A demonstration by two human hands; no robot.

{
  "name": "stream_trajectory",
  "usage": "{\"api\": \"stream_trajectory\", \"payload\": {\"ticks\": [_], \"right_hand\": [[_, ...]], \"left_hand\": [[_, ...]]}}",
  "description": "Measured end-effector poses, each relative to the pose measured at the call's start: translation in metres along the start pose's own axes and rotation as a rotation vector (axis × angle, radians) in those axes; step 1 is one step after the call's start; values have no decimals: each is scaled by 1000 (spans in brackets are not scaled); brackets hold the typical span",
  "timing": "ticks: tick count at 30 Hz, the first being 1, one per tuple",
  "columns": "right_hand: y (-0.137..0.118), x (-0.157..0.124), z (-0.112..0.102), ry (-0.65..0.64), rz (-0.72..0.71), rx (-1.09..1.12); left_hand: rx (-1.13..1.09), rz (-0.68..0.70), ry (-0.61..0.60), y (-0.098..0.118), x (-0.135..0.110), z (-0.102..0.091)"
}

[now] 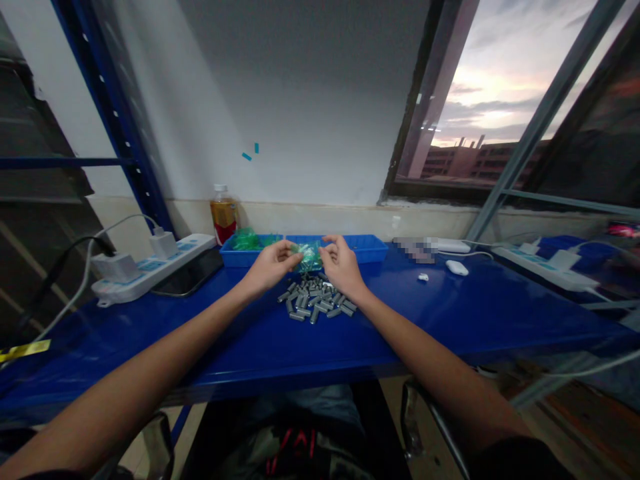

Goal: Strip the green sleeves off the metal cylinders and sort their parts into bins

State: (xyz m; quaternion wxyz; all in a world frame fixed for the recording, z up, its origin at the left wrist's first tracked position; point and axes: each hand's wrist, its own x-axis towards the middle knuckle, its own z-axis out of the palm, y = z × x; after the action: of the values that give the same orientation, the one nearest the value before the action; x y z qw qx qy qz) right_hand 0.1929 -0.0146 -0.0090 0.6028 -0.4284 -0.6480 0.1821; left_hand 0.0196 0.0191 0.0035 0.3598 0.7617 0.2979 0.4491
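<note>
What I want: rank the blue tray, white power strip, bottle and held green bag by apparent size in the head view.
1. blue tray, the widest
2. white power strip, close behind
3. bottle
4. green bag, partly hidden, so its rank against the bottle is unsure

The green bag [309,256] is partly covered by the left hand [270,267] and right hand [343,265]; its contents cannot be resolved. A pixelated item [417,249] on the right is rendered unidentifiable.

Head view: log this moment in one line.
left hand: pinching small green plastic bag | right hand: pinching same bag | below: pile of grey metal cylinders
</note>
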Motion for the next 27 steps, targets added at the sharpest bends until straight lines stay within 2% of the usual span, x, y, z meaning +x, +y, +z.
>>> {"api": "stream_trajectory", "payload": {"ticks": [5, 11, 17, 25, 27], "right_hand": [[1, 0, -2, 22, -81, -208], [-4, -2, -1, -13, -183, -397], [-7, -3, 0, -89, -177, -257], [-17, -3, -3, -73, -302, -331], [-18, -2, -6, -114, -316, -330]], "left_hand": [[31, 45, 121, 2, 0, -2], [143, 127, 58, -6, -2, 2], [201, 166, 67, -8, -2, 1], [253, 160, 96, -5, 0, -3], [287, 155, 89, -1, -1, -5]]}}
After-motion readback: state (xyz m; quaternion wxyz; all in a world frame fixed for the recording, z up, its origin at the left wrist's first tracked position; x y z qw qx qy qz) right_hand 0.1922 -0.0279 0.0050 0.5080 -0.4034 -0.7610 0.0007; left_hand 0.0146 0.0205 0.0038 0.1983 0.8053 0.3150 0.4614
